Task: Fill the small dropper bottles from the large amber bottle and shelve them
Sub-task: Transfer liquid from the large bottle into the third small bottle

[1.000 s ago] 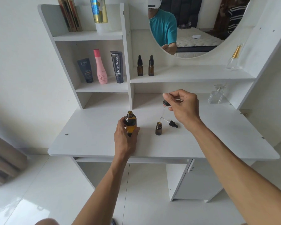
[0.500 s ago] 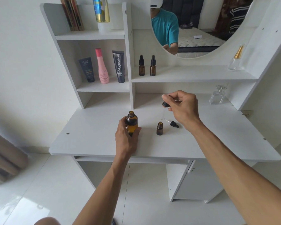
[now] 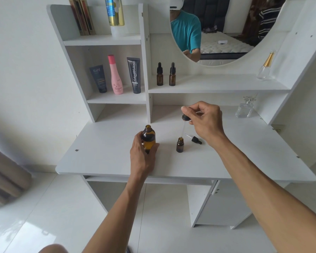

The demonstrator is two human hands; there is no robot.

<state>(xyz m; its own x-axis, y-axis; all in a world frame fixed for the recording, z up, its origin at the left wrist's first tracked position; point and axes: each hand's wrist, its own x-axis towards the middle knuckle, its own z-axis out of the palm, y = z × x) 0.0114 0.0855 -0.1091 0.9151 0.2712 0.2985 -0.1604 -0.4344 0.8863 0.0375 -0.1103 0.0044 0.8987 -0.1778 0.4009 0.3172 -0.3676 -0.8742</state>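
Both hands grip: left hand point(image 3: 141, 152) steadies the large amber bottle point(image 3: 148, 138); right hand point(image 3: 204, 119) pinches the dropper point(image 3: 184, 125), best squeezed slowly with its tip inside the small bottle point(image 3: 179, 145) below those fingers.

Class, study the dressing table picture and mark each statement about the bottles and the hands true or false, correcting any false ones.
1. The left hand holds the large amber bottle, which is uncapped. True.
2. The right hand holds a dropper above the small open bottle on the desk. True.
3. Three capped dropper bottles stand on the shelf under the mirror. False: two dropper bottles stand there.
4. A second dropper cap lies on the desk beside the small open bottle. True.
5. The pink bottle stands on the desk surface. False: it stands on a left shelf between two dark tubes.
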